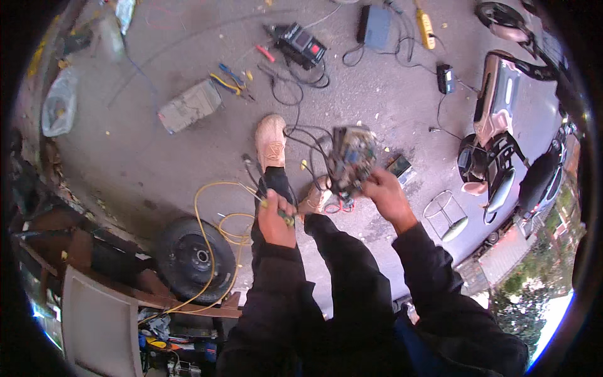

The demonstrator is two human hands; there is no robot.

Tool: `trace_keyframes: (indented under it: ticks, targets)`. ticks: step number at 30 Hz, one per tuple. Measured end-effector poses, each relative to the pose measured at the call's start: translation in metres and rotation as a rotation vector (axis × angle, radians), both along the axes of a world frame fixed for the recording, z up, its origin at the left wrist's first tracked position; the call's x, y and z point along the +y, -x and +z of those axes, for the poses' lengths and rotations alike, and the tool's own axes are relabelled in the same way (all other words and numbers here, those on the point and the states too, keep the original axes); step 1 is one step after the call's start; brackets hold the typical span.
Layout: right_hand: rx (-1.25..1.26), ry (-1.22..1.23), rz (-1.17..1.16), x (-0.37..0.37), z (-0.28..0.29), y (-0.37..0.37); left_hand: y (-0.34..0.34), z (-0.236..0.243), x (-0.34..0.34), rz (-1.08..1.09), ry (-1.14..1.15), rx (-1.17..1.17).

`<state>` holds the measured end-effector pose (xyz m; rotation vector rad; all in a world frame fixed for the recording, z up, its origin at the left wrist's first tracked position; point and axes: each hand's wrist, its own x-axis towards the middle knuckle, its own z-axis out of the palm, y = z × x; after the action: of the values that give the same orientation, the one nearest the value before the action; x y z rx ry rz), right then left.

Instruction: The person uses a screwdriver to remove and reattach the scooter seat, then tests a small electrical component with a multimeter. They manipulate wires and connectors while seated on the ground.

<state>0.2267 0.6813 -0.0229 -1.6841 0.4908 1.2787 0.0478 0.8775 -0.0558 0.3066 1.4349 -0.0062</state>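
Note:
My left hand (276,221) is closed around a screwdriver (264,203) with a green and yellow handle, its thin shaft pointing up and to the left. In my right hand (384,191) is a circuit board (353,157) crowded with small parts, gripped at its lower right edge and held above the ground. Black cables (314,141) run from beside the board; where they attach is blurred. Under the board, between my shoes, red and black leads (339,206) lie on the ground.
A wheel (195,259) and a yellow hose (197,204) lie at left. Ahead are a beige box (190,105), pliers (227,83), a black device (300,45) with cables, and a blue-grey box (375,28). A wire frame (445,217) and scooters (499,94) stand at right.

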Motion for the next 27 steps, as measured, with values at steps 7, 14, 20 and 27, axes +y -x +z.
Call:
trace_keyframes:
  ticks: [7,14,20,27]
  targets:
    - [-0.029,-0.043,-0.239,-0.045,0.204,0.045,0.023,0.150,0.016,-0.210,0.153,-0.201]
    - [-0.110,-0.264,-0.464,-0.084,0.347,0.126,0.027,0.308,0.005,-0.481,-0.055,-0.492]
    - [-0.112,-0.454,-0.445,-0.103,0.421,0.193,0.049,0.416,-0.020,-0.833,-0.185,-0.608]
    - [-0.214,-0.612,-0.517,-0.073,0.452,0.253,0.084,0.475,-0.027,-0.883,-0.069,-0.658]
